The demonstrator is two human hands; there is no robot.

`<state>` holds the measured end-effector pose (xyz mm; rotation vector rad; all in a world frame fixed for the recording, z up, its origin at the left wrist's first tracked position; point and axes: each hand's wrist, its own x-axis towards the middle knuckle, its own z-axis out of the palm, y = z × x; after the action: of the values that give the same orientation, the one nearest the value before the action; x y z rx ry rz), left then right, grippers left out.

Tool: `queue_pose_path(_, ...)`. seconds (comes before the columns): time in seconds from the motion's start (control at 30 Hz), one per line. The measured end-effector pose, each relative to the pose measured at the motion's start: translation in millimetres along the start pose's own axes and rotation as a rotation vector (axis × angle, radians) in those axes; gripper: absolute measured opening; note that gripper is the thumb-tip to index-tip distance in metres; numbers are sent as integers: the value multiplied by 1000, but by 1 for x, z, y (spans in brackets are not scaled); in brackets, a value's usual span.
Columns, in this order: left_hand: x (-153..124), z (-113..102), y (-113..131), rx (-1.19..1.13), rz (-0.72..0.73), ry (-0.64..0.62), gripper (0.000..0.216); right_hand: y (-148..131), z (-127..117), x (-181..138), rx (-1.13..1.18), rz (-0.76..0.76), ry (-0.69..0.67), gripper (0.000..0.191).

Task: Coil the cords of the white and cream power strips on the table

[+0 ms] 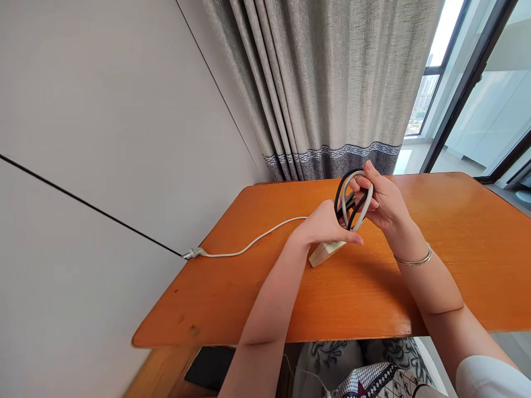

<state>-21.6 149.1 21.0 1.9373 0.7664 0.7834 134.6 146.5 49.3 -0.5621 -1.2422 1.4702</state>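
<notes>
A coil of black and white cables [368, 203] is looped between my two hands above the table. My right hand [384, 196] is closed round the coil's right side, thumb pointing up. On the coil's left side, my left hand [327, 224] has its fingers curled through or behind the loops, partly hidden, with the thumb stretched out. Below the left hand a white power strip [326, 254] rests on the table, partly covered by that hand. From behind the hand a white cord [261, 236] runs left to a plug [194, 253] at the table's left edge.
The orange wooden table [352, 309] meets the wall on the left, where a black cable [91, 206] stretches to the plug. A grey curtain [332, 83] hangs behind the table. A dark flat object [209, 367] lies below the front edge, near a thin white wire.
</notes>
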Motion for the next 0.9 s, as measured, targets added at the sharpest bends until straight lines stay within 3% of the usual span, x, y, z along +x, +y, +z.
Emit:
queue_pose_path(0.2,0,9,3,147,-2,101,18,-7,-7,-2,-19,16,-86,52)
queue_pose_path(0.33,-3,8,6,62,-2,55,14,-11,-17,-3,-254,-29,-62,54)
queue_pose_path(0.5,-6,4,4,-60,-78,-15,23,-5,-26,2,-658,-375,275,46)
queue_pose_path(0.57,-5,2,2,-97,-121,-39,25,-1,-24,4,-720,-532,306,38)
queue_pose_path(0.67,-2,-4,-1,-148,-76,-30,25,5,-20,7,-770,-639,156,27)
queue_pose_path(0.77,0,-11,-5,-224,0,6,25,9,-23,9,-748,-610,-23,28)
queue_pose_path(0.83,0,-16,-11,-307,4,66,26,11,-30,10,-737,-526,-153,40)
queue_pose_path(0.9,1,-19,-18,-405,-12,121,27,15,-38,13,-760,-451,-258,65)
